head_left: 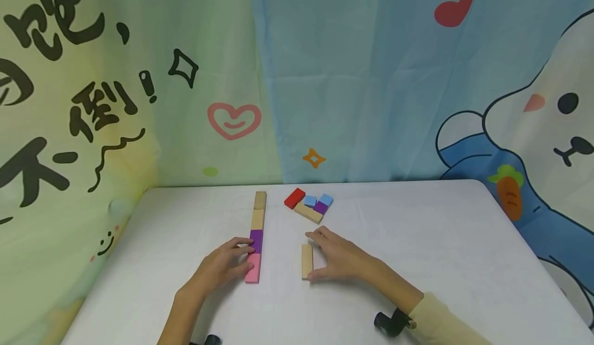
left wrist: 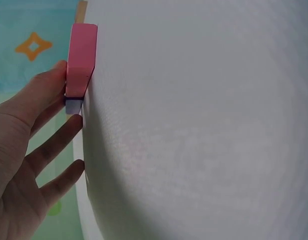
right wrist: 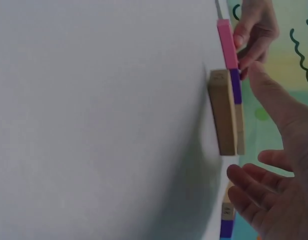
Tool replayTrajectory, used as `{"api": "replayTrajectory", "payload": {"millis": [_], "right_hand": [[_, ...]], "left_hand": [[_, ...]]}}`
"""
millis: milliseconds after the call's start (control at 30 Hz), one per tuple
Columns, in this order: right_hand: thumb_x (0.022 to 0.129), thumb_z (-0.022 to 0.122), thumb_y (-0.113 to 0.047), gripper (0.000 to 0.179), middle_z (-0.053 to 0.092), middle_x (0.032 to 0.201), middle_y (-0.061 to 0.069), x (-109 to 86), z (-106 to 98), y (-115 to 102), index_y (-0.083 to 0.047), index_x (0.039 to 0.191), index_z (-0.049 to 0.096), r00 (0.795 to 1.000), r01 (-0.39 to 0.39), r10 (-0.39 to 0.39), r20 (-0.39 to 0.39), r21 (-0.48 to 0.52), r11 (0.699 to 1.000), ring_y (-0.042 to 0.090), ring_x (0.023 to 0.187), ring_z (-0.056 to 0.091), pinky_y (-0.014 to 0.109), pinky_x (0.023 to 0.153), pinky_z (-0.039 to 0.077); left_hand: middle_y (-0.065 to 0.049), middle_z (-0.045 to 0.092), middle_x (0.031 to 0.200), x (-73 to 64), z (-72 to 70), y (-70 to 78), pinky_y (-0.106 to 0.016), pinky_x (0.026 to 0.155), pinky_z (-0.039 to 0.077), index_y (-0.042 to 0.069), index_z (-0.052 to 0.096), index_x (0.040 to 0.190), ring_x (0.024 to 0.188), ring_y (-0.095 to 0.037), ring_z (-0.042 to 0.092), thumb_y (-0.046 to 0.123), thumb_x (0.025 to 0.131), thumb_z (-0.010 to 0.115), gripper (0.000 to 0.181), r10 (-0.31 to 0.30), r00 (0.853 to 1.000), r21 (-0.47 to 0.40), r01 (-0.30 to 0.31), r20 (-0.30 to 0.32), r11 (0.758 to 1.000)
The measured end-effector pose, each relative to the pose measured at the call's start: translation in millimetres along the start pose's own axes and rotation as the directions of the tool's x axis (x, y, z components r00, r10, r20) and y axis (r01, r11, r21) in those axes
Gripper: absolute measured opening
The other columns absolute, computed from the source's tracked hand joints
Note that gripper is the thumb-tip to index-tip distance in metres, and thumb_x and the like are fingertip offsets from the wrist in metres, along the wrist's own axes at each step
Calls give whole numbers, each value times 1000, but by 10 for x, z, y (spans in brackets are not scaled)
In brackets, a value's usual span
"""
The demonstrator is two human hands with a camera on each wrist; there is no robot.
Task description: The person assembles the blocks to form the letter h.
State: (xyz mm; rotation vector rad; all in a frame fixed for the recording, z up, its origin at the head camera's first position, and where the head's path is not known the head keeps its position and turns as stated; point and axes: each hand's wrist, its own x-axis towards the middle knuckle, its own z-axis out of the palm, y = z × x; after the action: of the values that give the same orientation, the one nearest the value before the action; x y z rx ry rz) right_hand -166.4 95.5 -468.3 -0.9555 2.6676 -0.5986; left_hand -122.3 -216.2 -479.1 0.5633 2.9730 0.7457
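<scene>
Plain block [head_left: 307,262] is set on table [head_left: 417,231], bracketed by wide right grip [head_left: 342,257], contact unclear; pink block [head_left: 253,274] is touched by loosely spread left grip [head_left: 226,262]; plain block judged light, stiff; best pinched at both ends.

Ten blocks are counted: four plain wooden blocks [head_left: 307,262], two purple blocks [head_left: 256,242], two blue blocks [head_left: 327,199], one pink block [head_left: 252,269] and one red block [head_left: 294,198]. Four are set in the row, five in the cluster, one alone. Two hands [head_left: 343,256] and one bench [head_left: 417,242] are seen. On the backdrop [head_left: 352,102], two hearts [head_left: 455,12] and one carrot [head_left: 508,198] are printed.
</scene>
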Motion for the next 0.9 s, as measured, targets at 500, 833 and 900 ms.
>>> {"api": "replayTrajectory", "payload": {"millis": [500, 833, 900], "right_hand": [[66, 73, -57, 92, 50, 122, 6, 11, -162, 103, -9, 137, 41, 995, 0, -3, -100, -26, 1000, 14, 109, 51, 34, 92, 50], [67, 71, -59, 91, 45, 133, 7, 108, -225, 146, -16, 139, 38, 995, -81, 79, -68, -33, 996, 23, 123, 47, 44, 95, 48], [68, 70, -59, 90, 43, 137, 9, 169, -263, 177, -15, 139, 38, 996, -74, 72, -56, -38, 997, 26, 127, 43, 47, 97, 45]], "left_hand": [[5, 56, 126, 4, 1, -6, -39, 95, 48, 17, 63, 118, 116, -18, 55, 33, 81, 68, 40, -10, 1000, 0, 10, 9, 1000], [4, 55, 126, 8, 7, -7, -41, 96, 47, 19, 62, 119, 117, -19, 54, 35, 82, 67, 42, -28, 999, -2, 28, 21, 1000], [3, 55, 126, 5, 3, -4, -41, 96, 47, 19, 62, 119, 117, -19, 54, 36, 82, 67, 42, -29, 999, 4, 29, 21, 1000]]}}
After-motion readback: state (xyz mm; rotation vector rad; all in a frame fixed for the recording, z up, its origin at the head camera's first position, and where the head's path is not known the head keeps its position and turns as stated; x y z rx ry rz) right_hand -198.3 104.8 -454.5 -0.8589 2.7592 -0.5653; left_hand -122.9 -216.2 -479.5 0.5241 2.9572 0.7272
